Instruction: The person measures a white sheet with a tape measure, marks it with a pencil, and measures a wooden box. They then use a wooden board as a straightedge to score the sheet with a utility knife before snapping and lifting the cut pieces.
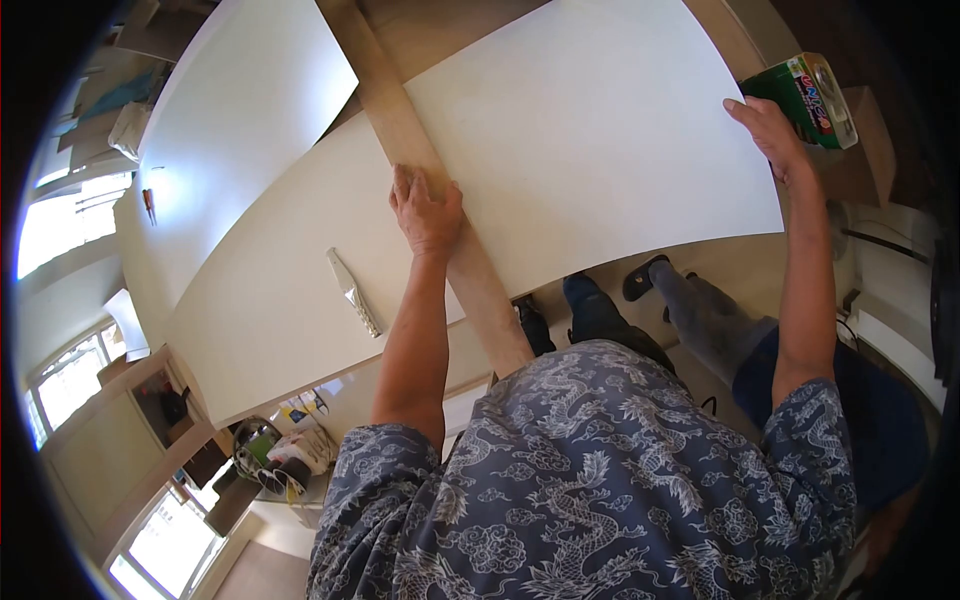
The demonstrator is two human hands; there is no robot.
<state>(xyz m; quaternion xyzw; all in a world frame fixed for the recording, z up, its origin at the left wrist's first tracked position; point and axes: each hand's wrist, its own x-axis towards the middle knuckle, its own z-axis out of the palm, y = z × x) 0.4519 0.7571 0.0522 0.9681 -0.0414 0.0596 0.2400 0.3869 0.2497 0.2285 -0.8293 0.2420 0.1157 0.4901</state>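
Observation:
My left hand (426, 212) grips a long wooden plank (396, 112), its fingers curled over one edge and the thumb at the other. This plank runs slantwise across the work surface, toward my body. To its right lies a large white sheet (600, 130). My right hand (772, 135) is closed on the sheet's right edge, thumb on top and the other fingers hidden beneath. Left of my left forearm, a long, narrow pale tool with a patterned end (352, 290) rests on the cream panel (270, 320).
A green tin (815, 105) stands just beyond my right hand. Another white sheet (255, 90) curves up at the left, near an orange-handled tool (149, 205). A person in grey trousers (710, 320) is close on my right. Bags and a basket (285, 455) sit at lower left.

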